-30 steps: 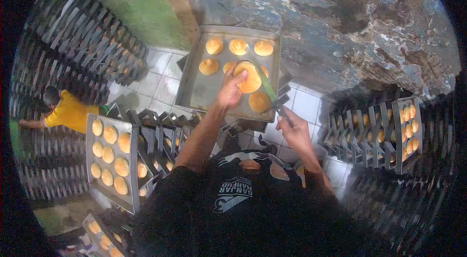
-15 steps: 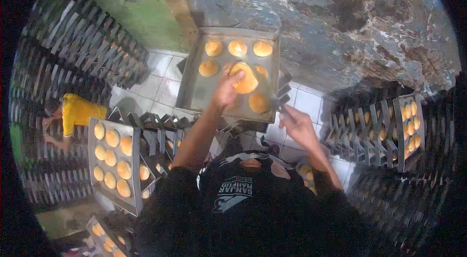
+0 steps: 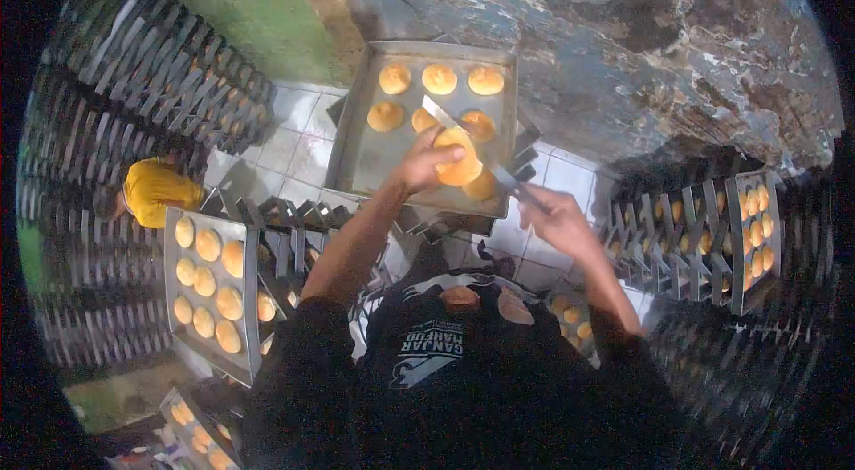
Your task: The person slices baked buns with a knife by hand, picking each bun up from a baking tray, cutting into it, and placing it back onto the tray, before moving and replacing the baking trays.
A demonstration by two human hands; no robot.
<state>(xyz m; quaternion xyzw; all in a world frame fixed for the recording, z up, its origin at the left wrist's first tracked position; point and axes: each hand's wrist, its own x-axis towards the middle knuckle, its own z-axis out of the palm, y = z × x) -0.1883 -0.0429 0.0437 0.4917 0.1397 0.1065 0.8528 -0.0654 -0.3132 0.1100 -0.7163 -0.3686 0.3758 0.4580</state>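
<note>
A round golden bun (image 3: 458,158) is gripped in my left hand (image 3: 426,164), thumb on top, above the metal tray (image 3: 365,163) in front of me. My right hand (image 3: 554,219) is closed round the dark handle of a long knife (image 3: 506,178). The blade runs to the upper left, with its middle hidden by the held bun and its tip showing beyond it. Several more buns (image 3: 439,79) lie on the tray, in a row at the far side and around my left hand.
A tray of buns (image 3: 252,292) tops a stack at the left, near a person in yellow (image 3: 157,192). More stacked trays (image 3: 757,283) stand at the right. Dark racks (image 3: 169,60) line the left side. A peeling wall (image 3: 606,52) rises behind the tray.
The blade, blurred half a second ago, now shows its tip past the bun's far side. The held bun has shifted slightly. The person in yellow has changed posture.
</note>
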